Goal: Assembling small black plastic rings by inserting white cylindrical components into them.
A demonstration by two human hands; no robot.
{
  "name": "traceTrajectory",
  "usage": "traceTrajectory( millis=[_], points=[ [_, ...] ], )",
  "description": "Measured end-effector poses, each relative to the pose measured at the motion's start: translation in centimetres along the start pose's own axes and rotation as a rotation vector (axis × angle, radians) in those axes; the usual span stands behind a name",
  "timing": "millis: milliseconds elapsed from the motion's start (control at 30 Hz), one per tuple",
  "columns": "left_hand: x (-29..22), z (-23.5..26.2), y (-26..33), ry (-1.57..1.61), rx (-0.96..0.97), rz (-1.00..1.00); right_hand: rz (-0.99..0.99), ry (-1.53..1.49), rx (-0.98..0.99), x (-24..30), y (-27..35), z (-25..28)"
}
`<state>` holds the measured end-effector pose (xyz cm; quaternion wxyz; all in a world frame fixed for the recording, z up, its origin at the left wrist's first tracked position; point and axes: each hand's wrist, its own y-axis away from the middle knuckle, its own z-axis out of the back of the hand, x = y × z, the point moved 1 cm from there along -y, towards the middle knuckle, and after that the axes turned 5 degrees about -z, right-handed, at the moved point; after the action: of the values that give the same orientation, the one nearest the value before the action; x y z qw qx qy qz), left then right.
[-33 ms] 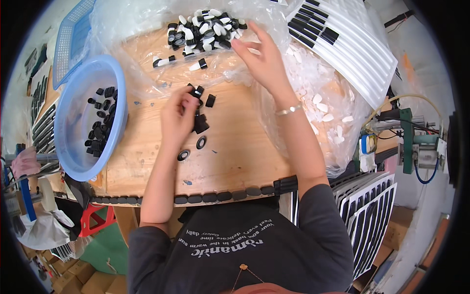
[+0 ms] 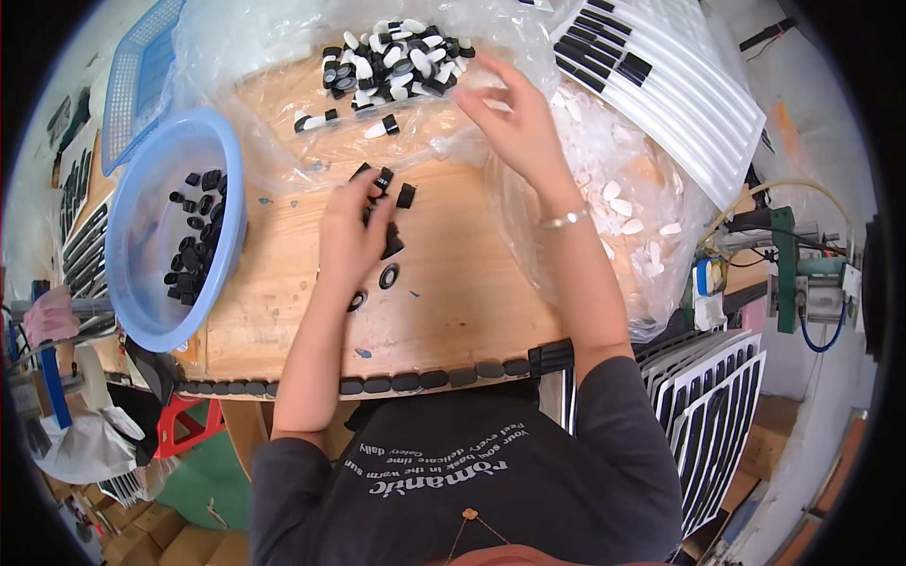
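Observation:
Over a small group of black caps (image 2: 405, 195) on the wooden table, my left hand (image 2: 347, 231) reaches down with thumb and forefinger apart. One black cap (image 2: 382, 180) is beside its fingertips, and others are partly covered by the hand. My right hand (image 2: 514, 118), wearing a bracelet, hovers at the right edge of a pile of black caps with white oval pieces (image 2: 401, 61). Its thumb and fingers are spread, and nothing shows between them. Two black rings, the clearer one (image 2: 388, 276) lying flat, are near my left wrist.
A blue basin (image 2: 127, 236) holding black caps stands at the left, with a blue basket (image 2: 132, 80) behind it. Clear plastic with loose white ovals (image 2: 618, 203) covers the right side. White racks with black strips (image 2: 703, 113) are beyond. A row of black pieces (image 2: 406, 381) lines the front edge.
A blurred white piece near the right fingers now rests on the pile. My right hand has drawn slightly away from it. My left hand has shifted a little right, its thumb and forefinger parting.

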<state>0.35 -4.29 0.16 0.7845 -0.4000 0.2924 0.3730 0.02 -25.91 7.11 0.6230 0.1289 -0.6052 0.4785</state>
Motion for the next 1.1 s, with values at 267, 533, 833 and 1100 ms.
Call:
traceTrajectory(
  millis=[267,533,833,1100],
  points=[
    [1.4,-2.9,0.4,-0.431,0.087,-0.393,-0.308,0.546,0.102,-5.4,2.9,16.8],
    [1.1,-2.9,0.9,-0.444,0.131,-0.302,-0.440,0.798,0.267,-7.1,6.9,16.2],
    [-1.7,-1.8,0.7,-0.317,0.152,-0.419,-0.294,0.832,0.163,-5.9,8.1,17.5],
    [-3.3,-2.6,2.0,0.329,0.169,-0.093,-0.420,0.891,0.242,-5.1,10.0,16.7]
  ],
)
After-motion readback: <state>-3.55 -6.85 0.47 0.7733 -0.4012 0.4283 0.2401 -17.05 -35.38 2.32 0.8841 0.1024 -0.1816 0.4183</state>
